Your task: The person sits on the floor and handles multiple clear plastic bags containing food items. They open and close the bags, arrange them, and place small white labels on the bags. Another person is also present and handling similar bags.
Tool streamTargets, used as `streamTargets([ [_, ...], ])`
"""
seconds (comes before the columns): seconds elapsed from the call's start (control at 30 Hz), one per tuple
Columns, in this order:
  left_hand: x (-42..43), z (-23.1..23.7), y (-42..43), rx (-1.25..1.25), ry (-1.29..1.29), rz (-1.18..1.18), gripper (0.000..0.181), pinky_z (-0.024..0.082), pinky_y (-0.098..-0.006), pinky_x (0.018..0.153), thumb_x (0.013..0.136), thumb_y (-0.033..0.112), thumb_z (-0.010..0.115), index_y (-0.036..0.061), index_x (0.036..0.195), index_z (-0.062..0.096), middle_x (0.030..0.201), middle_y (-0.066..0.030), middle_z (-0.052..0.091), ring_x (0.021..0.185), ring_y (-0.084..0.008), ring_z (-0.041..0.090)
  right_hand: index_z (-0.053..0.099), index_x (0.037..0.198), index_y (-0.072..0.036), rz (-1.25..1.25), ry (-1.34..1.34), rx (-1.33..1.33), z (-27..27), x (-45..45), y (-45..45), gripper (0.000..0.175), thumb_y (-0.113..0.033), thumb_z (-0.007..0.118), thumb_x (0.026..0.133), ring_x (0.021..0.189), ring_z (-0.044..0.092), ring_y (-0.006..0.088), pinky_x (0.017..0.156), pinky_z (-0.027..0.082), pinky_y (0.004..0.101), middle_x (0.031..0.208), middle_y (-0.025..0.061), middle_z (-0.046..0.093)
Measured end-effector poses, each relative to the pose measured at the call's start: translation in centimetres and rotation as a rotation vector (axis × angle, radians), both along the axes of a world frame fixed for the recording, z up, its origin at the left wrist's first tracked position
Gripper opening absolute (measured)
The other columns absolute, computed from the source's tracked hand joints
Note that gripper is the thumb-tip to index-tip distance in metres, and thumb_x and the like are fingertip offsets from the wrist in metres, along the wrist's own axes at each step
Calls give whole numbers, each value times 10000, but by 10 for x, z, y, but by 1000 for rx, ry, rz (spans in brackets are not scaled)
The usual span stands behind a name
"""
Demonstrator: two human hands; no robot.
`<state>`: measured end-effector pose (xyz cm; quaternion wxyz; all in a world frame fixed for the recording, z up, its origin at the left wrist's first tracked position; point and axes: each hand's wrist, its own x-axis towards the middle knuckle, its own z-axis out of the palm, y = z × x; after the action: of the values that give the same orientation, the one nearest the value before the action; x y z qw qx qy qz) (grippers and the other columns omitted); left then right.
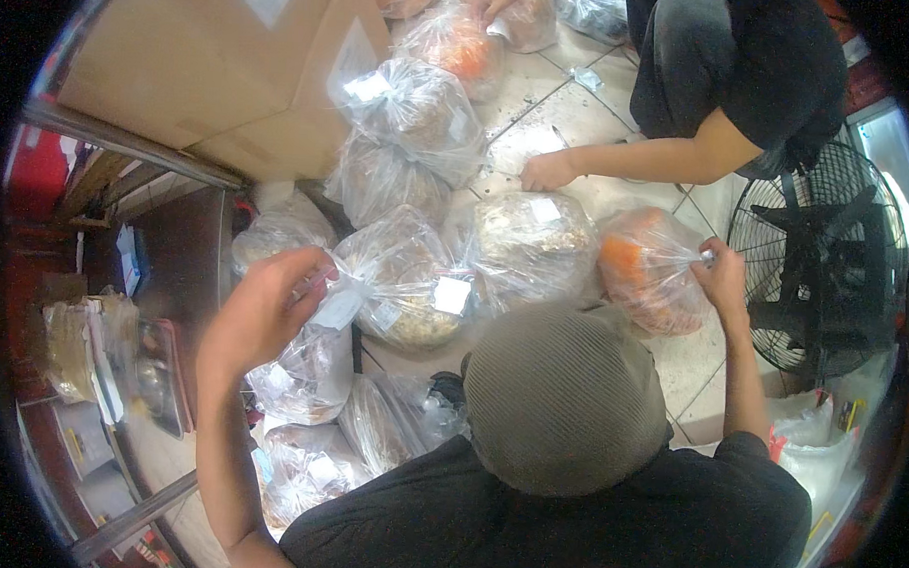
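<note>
Neither of my own hands is in view. Directly before me a person in a ribbed cap [563,397] and dark shirt bends over filled transparent plastic bags. The raised left arm [228,419] seems to join that person's sleeve; its blurred hand is at the gathered neck of a bag [408,312] bearing a white label. On the right, the same person's other hand pinches the twisted neck of a bag with orange contents [639,264]. A second person's hand [548,171] reaches down behind a bag of pale contents [535,238].
Large cardboard boxes [229,73] stand at upper left, above a metal rail [136,141]. More filled bags [412,110] lie on the tiled floor [547,92]. The second person crouches at upper right, near a black fan [819,259]. A white sack [809,439] stands below it.
</note>
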<state>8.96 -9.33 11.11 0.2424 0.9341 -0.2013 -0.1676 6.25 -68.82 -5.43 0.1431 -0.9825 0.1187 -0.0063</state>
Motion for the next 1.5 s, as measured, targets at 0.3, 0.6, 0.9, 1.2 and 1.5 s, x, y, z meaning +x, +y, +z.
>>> streamTargets([
  [0.3,2,-7,-2,32,103,109,151,517,-388,844,937,67,655,-4,1069,642,961,-167,690,922,-314,681,685,1014,-75,49,-36,45,-21,-4,10,313,-173,802,740,740,703,388,696,543,470,754,195,692],
  [0.6,-15,-19,1,102,207,314,134,508,-319,691,921,14,670,-6,1050,644,861,-148,677,753,-176,641,670,1193,-91,97,-2,-175,34,1,23,424,-154,788,791,1206,585,424,1009,481,465,1348,240,571],
  [0.9,-27,-41,17,-19,150,344,121,477,-264,674,940,12,671,3,1058,646,838,-32,664,734,-92,588,689,1144,-69,329,-201,97,13,45,96,270,-87,710,876,1222,591,383,1045,468,449,1317,204,585],
  [1.2,-25,-56,15,-361,283,591,159,478,-234,768,957,5,664,25,1110,625,974,-6,665,866,-65,612,698,1063,-24,291,-28,107,-123,203,119,194,-144,671,912,937,726,345,837,560,418,1006,189,742],
  [1.5,-23,-70,-3,-558,268,731,207,468,-230,866,947,19,693,25,1146,640,1033,3,667,959,-80,617,564,1130,32,109,118,68,-200,271,127,269,-127,587,915,1044,680,469,948,513,536,1092,312,688],
])
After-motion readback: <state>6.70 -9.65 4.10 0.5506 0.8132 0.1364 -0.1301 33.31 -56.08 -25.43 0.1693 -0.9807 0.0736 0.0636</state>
